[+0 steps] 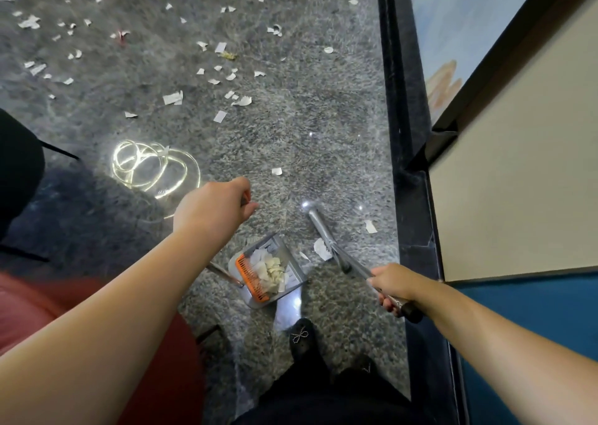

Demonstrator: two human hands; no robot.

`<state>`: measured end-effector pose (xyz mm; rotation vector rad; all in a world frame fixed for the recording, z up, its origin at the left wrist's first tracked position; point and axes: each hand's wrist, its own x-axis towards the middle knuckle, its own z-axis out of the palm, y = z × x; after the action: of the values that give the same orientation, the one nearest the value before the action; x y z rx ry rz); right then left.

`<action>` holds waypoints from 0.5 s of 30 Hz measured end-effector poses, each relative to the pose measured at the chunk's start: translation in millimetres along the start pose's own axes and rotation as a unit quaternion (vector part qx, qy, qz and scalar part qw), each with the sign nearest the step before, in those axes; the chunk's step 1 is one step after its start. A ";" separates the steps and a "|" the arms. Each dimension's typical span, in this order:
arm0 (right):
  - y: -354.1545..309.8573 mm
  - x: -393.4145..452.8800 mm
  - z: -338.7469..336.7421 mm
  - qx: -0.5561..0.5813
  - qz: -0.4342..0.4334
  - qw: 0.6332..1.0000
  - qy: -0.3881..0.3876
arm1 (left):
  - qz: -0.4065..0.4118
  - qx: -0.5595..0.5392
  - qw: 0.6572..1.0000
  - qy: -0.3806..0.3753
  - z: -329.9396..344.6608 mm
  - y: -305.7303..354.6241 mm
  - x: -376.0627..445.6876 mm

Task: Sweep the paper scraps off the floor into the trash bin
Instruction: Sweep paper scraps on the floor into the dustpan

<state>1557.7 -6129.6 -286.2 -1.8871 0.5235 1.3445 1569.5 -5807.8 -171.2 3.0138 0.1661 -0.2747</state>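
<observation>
— What are my hands holding?
— My left hand (215,209) grips the grey dustpan (270,271) handle; my right hand (393,287) clamps the silver broom handle (352,262).
— The white paper scraps (174,97)?
— Some in the dustpan, most scattered across the speckled floor (307,126).

Grey speckled stone floor (291,126) was glossy with light glare. A coil of pale shiny cord (152,169) lay on it toward the left edge, beside a black chair (17,172) with thin black legs. A red cushioned seat (38,308) sat at the lower left. A black skirting strip (401,101) ran along the floor's right edge, under a cream wall panel (517,165) and a blue panel (534,311). Black shoes with bow trim (302,337) were at the bottom.
</observation>
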 end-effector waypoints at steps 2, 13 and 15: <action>-8.6 1.2 11.3 -0.016 -0.002 1.000 -0.012 | -0.001 -0.002 1.000 0.012 -1.2 -3.8 3.4; -34.5 -11.1 32.8 0.019 -0.008 0.996 -0.081 | -0.005 -0.018 1.000 0.015 2.6 -32.4 6.0; -39.2 -21.4 30.3 0.014 -0.015 0.996 -0.082 | -0.007 -0.025 1.000 0.012 0.3 -36.7 5.8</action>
<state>1558.3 -6083.4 -258.3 -1.7372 0.4276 1.4498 1570.8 -5771.0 -176.3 2.9676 0.1939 -0.2315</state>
